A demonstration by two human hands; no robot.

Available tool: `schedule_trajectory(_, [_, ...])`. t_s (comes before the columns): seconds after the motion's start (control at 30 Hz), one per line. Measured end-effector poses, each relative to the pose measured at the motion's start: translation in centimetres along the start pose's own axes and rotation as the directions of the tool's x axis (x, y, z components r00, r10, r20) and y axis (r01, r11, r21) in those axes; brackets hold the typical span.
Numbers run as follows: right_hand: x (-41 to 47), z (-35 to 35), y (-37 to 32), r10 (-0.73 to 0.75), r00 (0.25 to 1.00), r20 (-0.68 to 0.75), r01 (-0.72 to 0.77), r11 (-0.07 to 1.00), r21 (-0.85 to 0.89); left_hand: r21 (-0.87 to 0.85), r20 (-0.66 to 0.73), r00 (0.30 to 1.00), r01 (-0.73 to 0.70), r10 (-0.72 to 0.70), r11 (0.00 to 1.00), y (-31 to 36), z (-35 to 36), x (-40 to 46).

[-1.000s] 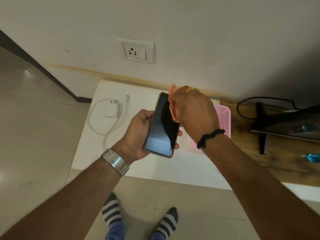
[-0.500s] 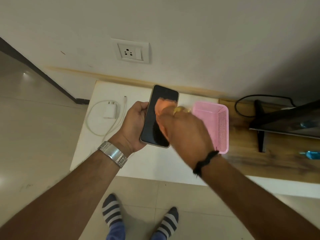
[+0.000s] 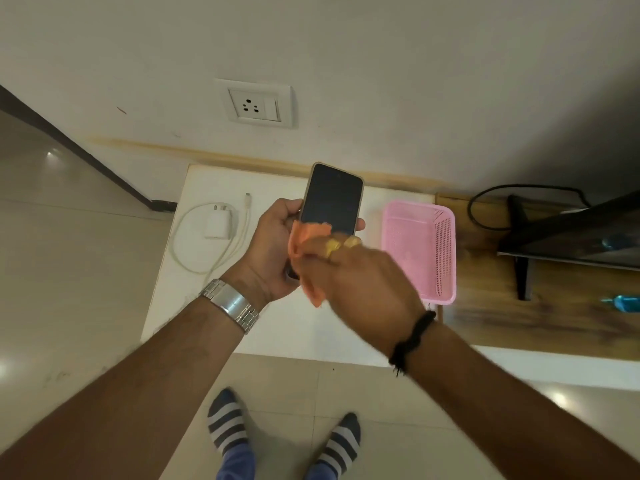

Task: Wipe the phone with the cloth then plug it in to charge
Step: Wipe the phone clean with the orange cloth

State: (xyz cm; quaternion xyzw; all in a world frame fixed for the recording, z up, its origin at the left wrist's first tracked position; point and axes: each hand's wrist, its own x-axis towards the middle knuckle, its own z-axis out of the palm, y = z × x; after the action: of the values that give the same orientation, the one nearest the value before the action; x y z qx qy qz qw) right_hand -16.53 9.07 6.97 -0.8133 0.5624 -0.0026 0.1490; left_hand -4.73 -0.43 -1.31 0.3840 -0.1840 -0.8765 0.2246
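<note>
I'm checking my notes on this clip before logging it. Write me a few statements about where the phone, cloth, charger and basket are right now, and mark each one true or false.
1. The left hand holds the phone. True.
2. The right hand presses an orange cloth to the phone's lower screen. True.
3. The white charger is plugged into the wall socket. False: it lies on the white tabletop, unplugged.
4. The charger cable is plugged into the phone. False: its end lies free on the tabletop.
5. The pink basket sits left of the charger. False: it sits on the right.

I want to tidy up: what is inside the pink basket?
The pink basket looks empty; the right hand, holding the orange cloth, covers its near-left corner.
</note>
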Motion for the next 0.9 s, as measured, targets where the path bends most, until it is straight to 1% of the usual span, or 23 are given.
schedule_trajectory(0.07, [1.4,-1.2,2.8,0.192,0.976,-0.105,-0.19,0.981,0.028,0.0,-0.034,0.999,0.011,-0.011,1.0,-0.3,0.2,0.1])
schedule_trajectory(0.1, [1.8,-1.4,3.7,0.26,0.95,-0.173,-0.256,0.966,0.045,0.005,-0.048,0.999,0.001,-0.001,1.0,-0.3,0.3,0.2])
schedule_trajectory(0.13, [2.1,-1.5,3.5,0.285,0.938,-0.199,-0.281,0.958,0.048,0.014,-0.056,0.998,-0.007,0.008,1.0,-0.2,0.5,0.2])
schedule_trajectory(0.17, [2.1,-1.0,2.7,0.245,0.948,-0.202,-0.245,0.969,0.026,0.017,-0.054,0.998,-0.012,0.013,1.0,-0.1,0.6,0.2])
schedule_trajectory(0.2, [1.6,-0.4,1.4,0.185,0.968,-0.172,-0.185,0.983,0.016,0.01,-0.037,0.999,-0.014,0.014,1.0,0.1,0.6,0.2])
schedule_trajectory(0.27, [-0.1,0.8,-0.6,0.007,0.99,-0.142,0.001,0.999,0.053,-0.01,0.018,1.0,-0.015,0.015,1.0,0.3,0.5,0.1])
schedule_trajectory(0.3, [-0.6,0.9,-0.5,-0.051,0.991,-0.127,0.061,0.995,0.075,-0.019,0.026,1.0,-0.008,0.008,1.0,0.2,0.3,0.1])
schedule_trajectory(0.33, [-0.5,0.7,0.3,-0.056,0.993,-0.103,0.065,0.994,0.084,-0.029,0.029,1.0,0.004,-0.003,1.0,0.0,0.1,0.0])
schedule_trajectory(0.37, [-0.1,0.3,1.3,-0.008,0.995,-0.096,0.015,0.997,0.074,-0.043,0.031,0.999,0.016,-0.015,0.999,-0.3,0.0,0.0])
schedule_trajectory(0.4, [0.7,0.1,2.6,0.066,0.99,-0.121,-0.062,0.997,0.04,-0.061,0.029,0.999,0.024,-0.022,0.998,-0.5,0.0,-0.1])
schedule_trajectory(0.43, [1.5,0.1,3.6,0.133,0.974,-0.181,-0.132,0.991,0.016,-0.079,0.021,1.0,0.024,-0.023,0.997,-0.7,0.1,-0.1])
schedule_trajectory(0.47, [2.0,0.3,4.1,0.181,0.955,-0.234,-0.184,0.983,0.008,-0.095,0.013,1.0,0.021,-0.02,0.995,-0.7,0.3,-0.1])
schedule_trajectory(0.5, [2.2,0.5,3.8,0.202,0.946,-0.254,-0.204,0.979,0.017,-0.101,0.006,1.0,0.018,-0.018,0.995,-0.5,0.6,-0.2])
schedule_trajectory(0.53, [2.0,0.8,2.9,0.177,0.952,-0.25,-0.181,0.983,0.008,-0.101,-0.002,1.0,0.012,-0.012,0.995,-0.3,0.9,-0.3])
schedule_trajectory(0.57, [1.4,1.2,1.6,0.118,0.97,-0.212,-0.119,0.993,0.009,-0.104,0.002,1.0,0.004,-0.004,0.995,-0.1,0.9,-0.3])
schedule_trajectory(0.63, [-0.4,1.3,-0.6,-0.028,0.988,-0.149,0.039,0.997,0.073,-0.12,0.008,1.0,-0.003,0.004,0.993,0.0,0.7,-0.5])
schedule_trajectory(0.67, [-0.5,0.9,-0.5,-0.062,0.989,-0.137,0.073,0.994,0.076,-0.131,0.008,1.0,0.005,-0.004,0.991,-0.1,0.6,-0.6])
schedule_trajectory(0.7, [0.0,0.6,0.1,-0.032,0.991,-0.131,0.04,0.997,0.059,-0.146,0.014,1.0,0.02,-0.018,0.989,-0.4,0.5,-0.5])
schedule_trajectory(0.77, [2.3,-0.1,2.2,0.138,0.964,-0.229,-0.137,0.99,0.021,-0.164,0.032,0.999,0.035,-0.03,0.986,-0.9,0.6,-0.4])
schedule_trajectory(0.8, [2.9,-0.1,3.1,0.191,0.946,-0.262,-0.194,0.981,0.014,-0.159,0.023,0.999,0.029,-0.025,0.987,-0.9,0.8,-0.3])
schedule_trajectory(0.83, [3.1,0.2,3.2,0.205,0.943,-0.263,-0.206,0.978,0.023,-0.154,0.012,1.0,0.018,-0.017,0.988,-0.7,0.9,-0.3])
schedule_trajectory(0.9, [2.1,0.8,1.6,0.122,0.962,-0.243,-0.114,0.992,0.05,-0.15,-0.002,1.0,-0.007,0.007,0.989,-0.2,1.2,-0.2])
